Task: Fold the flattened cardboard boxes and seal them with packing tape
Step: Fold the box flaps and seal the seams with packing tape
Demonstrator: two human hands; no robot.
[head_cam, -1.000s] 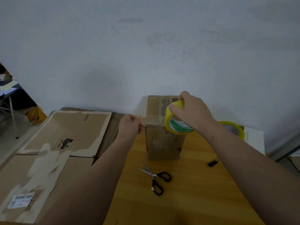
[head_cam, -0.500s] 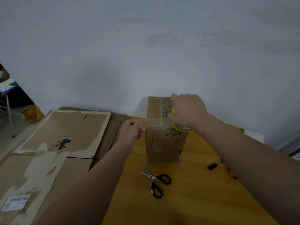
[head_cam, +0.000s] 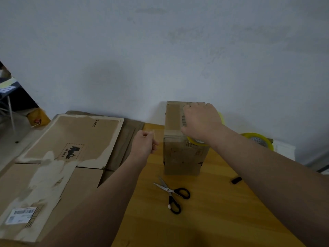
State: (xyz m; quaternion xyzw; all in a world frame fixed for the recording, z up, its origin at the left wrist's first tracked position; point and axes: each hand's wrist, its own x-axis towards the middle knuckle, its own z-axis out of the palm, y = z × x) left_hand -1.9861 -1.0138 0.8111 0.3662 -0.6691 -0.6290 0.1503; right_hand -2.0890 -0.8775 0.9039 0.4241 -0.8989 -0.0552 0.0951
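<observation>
A folded cardboard box stands upright at the back of the wooden table, against the wall. My right hand grips a yellow roll of packing tape and holds it flat on the box top; only the roll's rim shows under the hand. To the left of the box my left hand pinches the free end of the clear tape, which runs across to the box's top edge. Flattened cardboard boxes lie stacked on the left.
Black-handled scissors lie shut on the table in front of the box. A second yellow tape roll sits at the back right near a white sheet. A small black object lies right of the box.
My right hand has brought the tape roll down from in front of the box onto its top. My left hand keeps its pinch on the tape end.
</observation>
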